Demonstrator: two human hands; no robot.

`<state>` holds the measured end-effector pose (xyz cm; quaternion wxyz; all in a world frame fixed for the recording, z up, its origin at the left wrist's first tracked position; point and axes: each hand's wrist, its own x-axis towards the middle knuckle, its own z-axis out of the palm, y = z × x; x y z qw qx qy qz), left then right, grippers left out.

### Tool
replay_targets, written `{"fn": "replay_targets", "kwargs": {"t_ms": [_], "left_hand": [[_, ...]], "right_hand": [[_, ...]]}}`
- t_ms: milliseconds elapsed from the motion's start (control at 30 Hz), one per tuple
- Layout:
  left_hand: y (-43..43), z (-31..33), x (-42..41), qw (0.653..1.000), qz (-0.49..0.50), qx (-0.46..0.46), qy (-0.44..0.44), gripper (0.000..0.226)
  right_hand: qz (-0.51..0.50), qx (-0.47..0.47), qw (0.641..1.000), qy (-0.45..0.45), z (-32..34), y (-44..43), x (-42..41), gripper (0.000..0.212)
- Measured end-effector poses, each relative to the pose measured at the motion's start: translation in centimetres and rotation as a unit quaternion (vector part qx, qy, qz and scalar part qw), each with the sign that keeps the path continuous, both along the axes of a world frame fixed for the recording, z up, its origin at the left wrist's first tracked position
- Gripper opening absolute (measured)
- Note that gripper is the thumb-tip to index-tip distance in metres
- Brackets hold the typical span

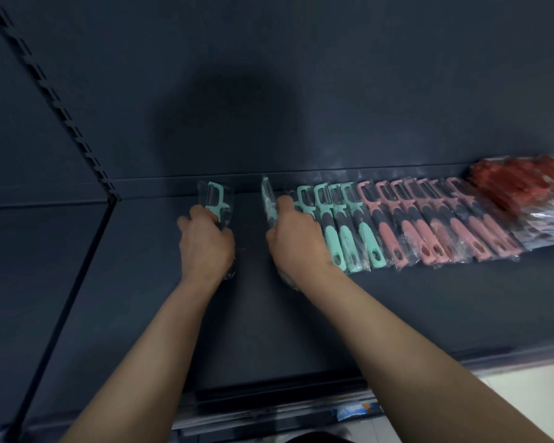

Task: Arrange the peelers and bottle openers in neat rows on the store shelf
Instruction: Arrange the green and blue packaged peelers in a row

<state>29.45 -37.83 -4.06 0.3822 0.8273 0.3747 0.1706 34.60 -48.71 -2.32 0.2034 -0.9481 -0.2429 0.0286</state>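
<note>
Peelers (394, 219) line the dark shelf (397, 302) (pale floor (531, 394) beyond).

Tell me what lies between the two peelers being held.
Nothing: the head view shows only bare shelf between the green peeler in the left hand and the edge-on peeler in the right hand.

head view, close, down onto shelf (397, 308)

Plastic-wrapped teal peelers (343, 225) and pink peelers (429, 219) lie overlapping in one row at the shelf (397, 298) back.
</note>
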Motion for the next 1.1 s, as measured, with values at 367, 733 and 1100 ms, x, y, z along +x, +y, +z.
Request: {"fn": "replay_targets", "kwargs": {"t_ms": [367,733,1100], "left_hand": [[0.1,-0.2,0.5,0.999,-0.028,0.015,-0.001,0.020],[0.0,-0.8,1.1,0.998,-0.056,0.000,-0.011,0.018],[-1.9,-0.6,2.1,0.988,-0.029,-0.125,-0.085,0.022]], "right_hand": [[-0.046,-0.067,0.997,0.004,-0.1,-0.7,1.3,0.029],[-0.057,-0.078,0.995,-0.027,-0.6,-0.2,1.1,0.026],[-0.070,0.008,0.996,-0.056,-0.7,-2.7,1.9,0.024]]}}
